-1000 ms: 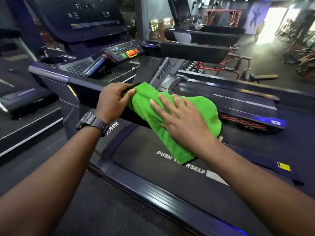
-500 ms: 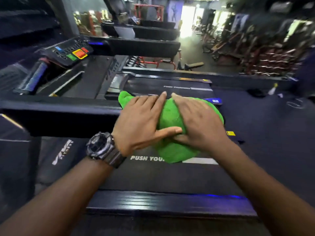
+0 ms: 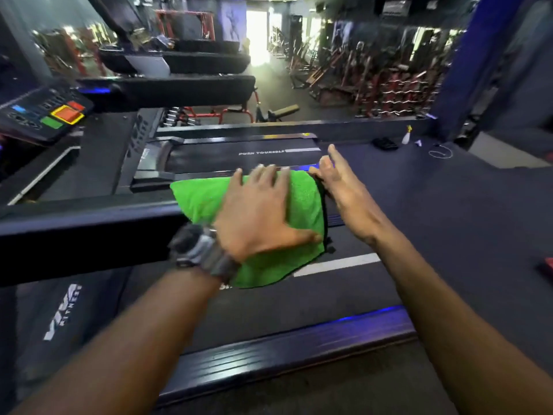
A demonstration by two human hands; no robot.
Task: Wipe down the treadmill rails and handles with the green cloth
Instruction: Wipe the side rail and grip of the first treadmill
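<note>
Two bare hands work at the end of the treadmill's dark, flat side handrail [image 3: 89, 232], which runs in from nine o'clock toward the centre of the view. The bright green terry cloth [image 3: 206, 196] is draped over the rail's end, one part lying on top and the rest hanging down in front of the black running belt [image 3: 299, 304] toward six o'clock. The left hand [image 3: 263, 211], with a chunky grey wristwatch [image 3: 197, 250] on its wrist, lies flat on the cloth: its fingers [image 3: 263, 175] are straight and slightly spread, pointing to twelve o'clock, the thumb stretched toward three o'clock, pressing rather than gripping. The right hand [image 3: 344, 190] sits just beside the cloth at three o'clock, palm turned inward, fingers loose and parted, grasping nothing; whether its lower edge touches the cloth's dark-trimmed border cannot be told through the blur. At ten o'clock sits the black control panel [image 3: 45, 115] with red, green and blue buttons.
</note>
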